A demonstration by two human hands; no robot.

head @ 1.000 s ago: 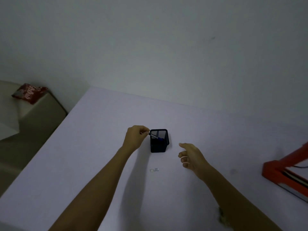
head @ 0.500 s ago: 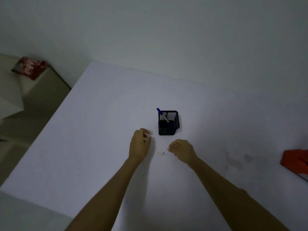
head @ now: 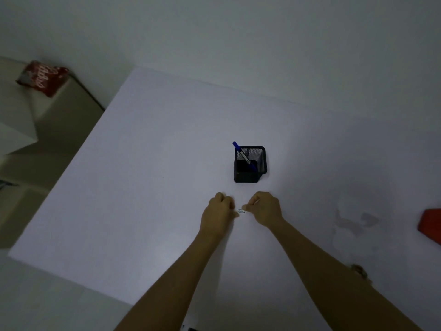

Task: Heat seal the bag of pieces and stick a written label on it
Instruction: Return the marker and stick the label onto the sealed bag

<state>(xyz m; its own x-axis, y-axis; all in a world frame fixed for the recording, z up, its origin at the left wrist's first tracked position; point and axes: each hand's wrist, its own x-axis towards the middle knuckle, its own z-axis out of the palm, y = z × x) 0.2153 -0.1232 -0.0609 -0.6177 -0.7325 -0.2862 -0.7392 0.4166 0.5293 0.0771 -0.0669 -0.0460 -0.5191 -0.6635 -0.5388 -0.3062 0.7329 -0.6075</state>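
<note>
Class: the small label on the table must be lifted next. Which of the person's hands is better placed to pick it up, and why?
Probably the right hand: its fingers seem pinched on the label's edge. The left hand is curled beside the other end, better placed to steady it. The pen is already back in the holder.

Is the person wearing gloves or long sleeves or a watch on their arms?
No gloves. Both the left hand and right hand are bare, and both forearms are bare too, with no sleeves showing. No watch or ring can be seen, though the picture is dim.
</note>
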